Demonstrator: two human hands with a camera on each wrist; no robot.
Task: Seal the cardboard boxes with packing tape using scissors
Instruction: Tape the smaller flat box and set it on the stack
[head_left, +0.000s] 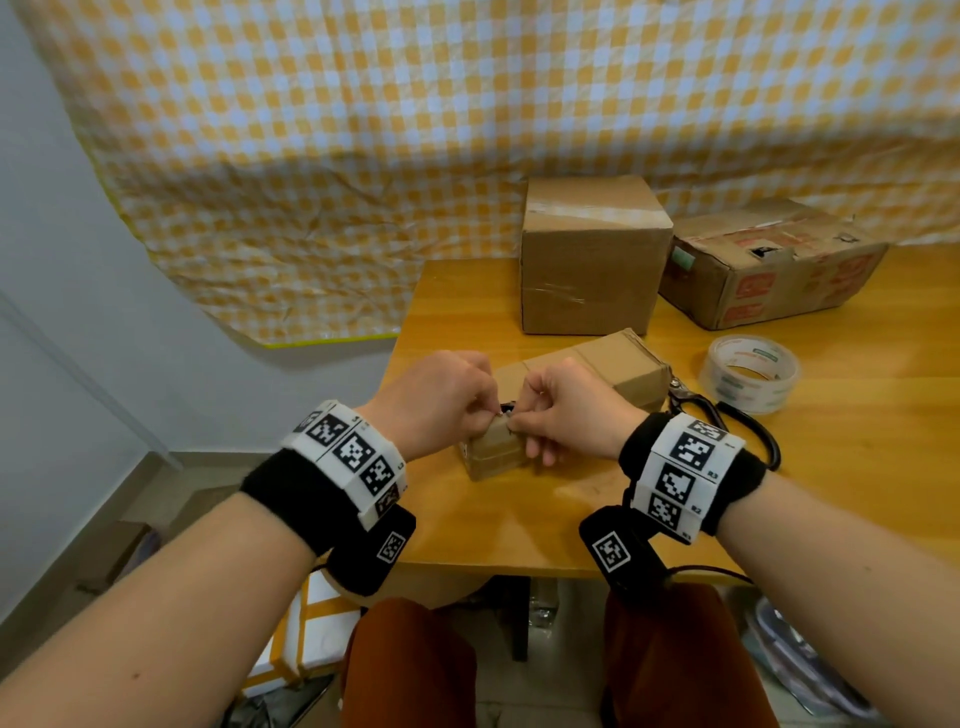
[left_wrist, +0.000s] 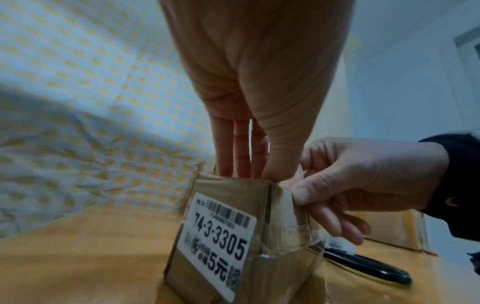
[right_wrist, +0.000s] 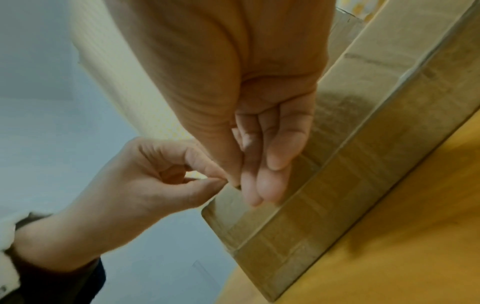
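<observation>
A small long cardboard box lies on the wooden table, its near end towards me. A white label covers that end. Both hands meet at its top edge. My left hand pinches thumb against forefinger at the edge. My right hand pinches a strip of clear tape at the box's corner, thumb on the tape, other fingers curled. The tape roll and black-handled scissors lie to the right of the box.
Two bigger cardboard boxes stand at the back: a plain taped one and a red-printed one. A yellow checked cloth hangs behind the table. The table's left edge is close to my left hand.
</observation>
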